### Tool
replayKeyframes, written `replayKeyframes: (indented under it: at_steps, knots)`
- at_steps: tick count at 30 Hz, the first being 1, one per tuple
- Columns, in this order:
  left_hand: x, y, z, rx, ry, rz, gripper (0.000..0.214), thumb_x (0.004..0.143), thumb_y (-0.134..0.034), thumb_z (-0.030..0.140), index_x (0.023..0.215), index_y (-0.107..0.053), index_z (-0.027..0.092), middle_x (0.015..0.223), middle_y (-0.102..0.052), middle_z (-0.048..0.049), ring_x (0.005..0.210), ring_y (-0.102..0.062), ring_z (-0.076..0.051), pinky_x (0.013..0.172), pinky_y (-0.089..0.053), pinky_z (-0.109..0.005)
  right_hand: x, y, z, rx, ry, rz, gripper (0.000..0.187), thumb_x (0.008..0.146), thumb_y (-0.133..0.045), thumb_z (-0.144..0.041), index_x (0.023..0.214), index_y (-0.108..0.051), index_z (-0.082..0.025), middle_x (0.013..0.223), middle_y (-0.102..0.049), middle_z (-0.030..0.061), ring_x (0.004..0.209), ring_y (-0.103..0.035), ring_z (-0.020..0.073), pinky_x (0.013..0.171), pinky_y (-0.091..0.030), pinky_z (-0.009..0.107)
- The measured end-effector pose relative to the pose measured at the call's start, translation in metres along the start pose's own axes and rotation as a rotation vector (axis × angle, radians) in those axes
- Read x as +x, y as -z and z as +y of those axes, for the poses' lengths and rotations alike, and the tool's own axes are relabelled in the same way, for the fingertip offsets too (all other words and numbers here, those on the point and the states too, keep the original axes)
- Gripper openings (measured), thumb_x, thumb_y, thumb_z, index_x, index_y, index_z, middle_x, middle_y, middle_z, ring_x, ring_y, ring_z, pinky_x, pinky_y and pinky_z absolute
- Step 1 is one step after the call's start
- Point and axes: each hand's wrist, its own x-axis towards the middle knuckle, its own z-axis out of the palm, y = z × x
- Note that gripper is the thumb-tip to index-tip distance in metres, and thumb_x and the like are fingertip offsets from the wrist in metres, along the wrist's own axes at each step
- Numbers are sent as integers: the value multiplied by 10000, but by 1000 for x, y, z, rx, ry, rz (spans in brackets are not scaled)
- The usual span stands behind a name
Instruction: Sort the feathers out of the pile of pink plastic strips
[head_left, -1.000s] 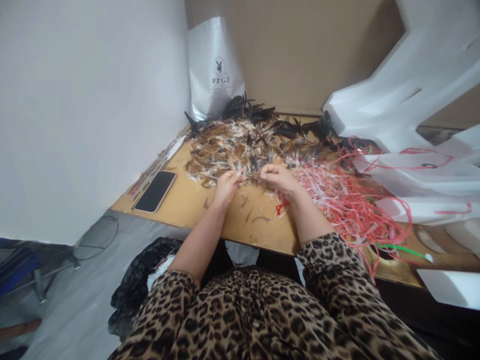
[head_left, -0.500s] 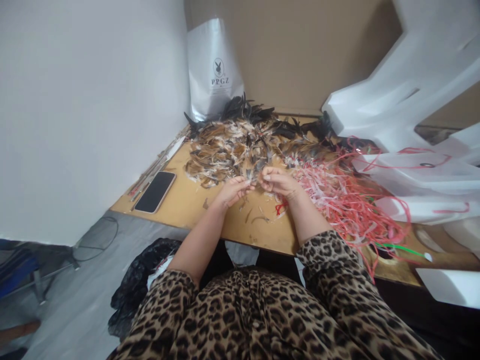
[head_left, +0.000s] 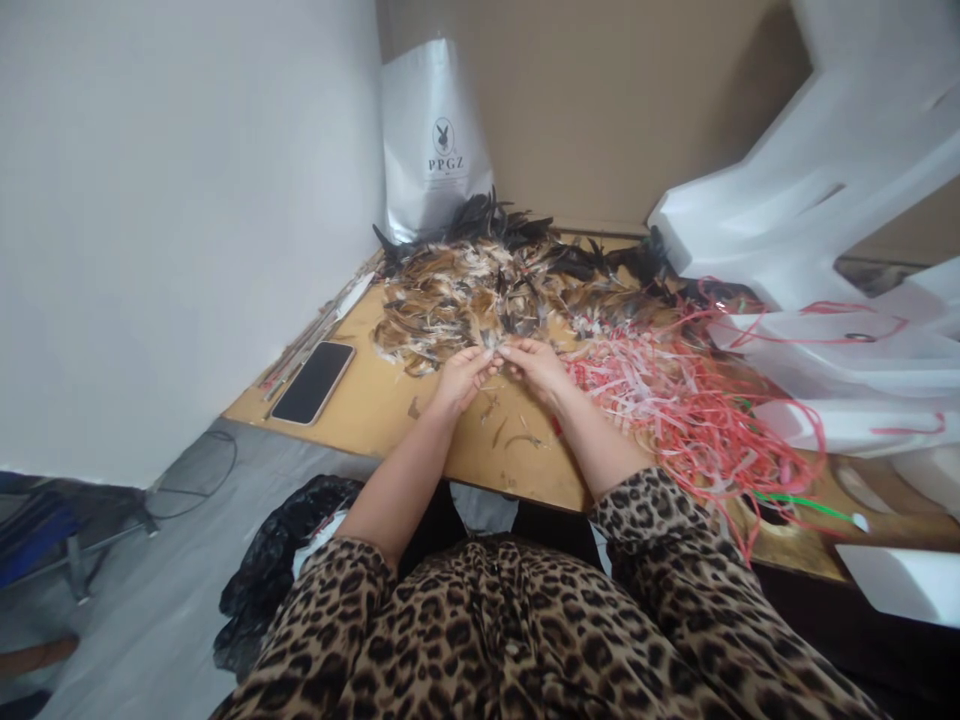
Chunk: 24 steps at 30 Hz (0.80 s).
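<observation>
A heap of brown, white and black feathers (head_left: 480, 285) covers the far part of a wooden table (head_left: 375, 405). My left hand (head_left: 459, 378) and my right hand (head_left: 538, 366) meet at the near edge of the heap, fingertips pinched together around a small feather between them. A few loose feathers (head_left: 517, 438) lie on the wood just below my hands. A tangle of red and pink strips (head_left: 675, 400) spreads to the right of my right wrist.
A black phone (head_left: 313, 382) lies at the table's left side beside thin sticks (head_left: 315, 330). A silver PPGZ bag (head_left: 435, 135) stands against the back wall. White foam pieces (head_left: 817, 230) crowd the right. A black plastic bag (head_left: 277, 570) sits on the floor.
My two hands have drawn closer together and moved slightly left, the fingertips now touching at the heap's near edge. My right hand has shifted away from the red strips.
</observation>
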Motion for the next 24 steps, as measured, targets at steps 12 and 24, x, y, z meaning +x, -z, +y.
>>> replayKeyframes:
  at_steps: [12,24]
  knots:
    - [-4,-2,4,103,98,4,182,684,-670,227,807,-602,112,791,-681,-63,617,-623,-80,536,-426,-161,-2,3,-8,-115,75,20,306,555,-709,-407,613,-555,-149,444,-470,-61,404,-344,42,427,-244,197]
    - [-4,-4,1,188,106,-49,173,669,-678,229,780,-634,105,753,-683,-72,584,-603,-68,538,-426,-163,-1,-1,-5,-245,171,84,259,568,-685,-378,629,-569,-156,588,-561,-34,520,-451,69,529,-367,214]
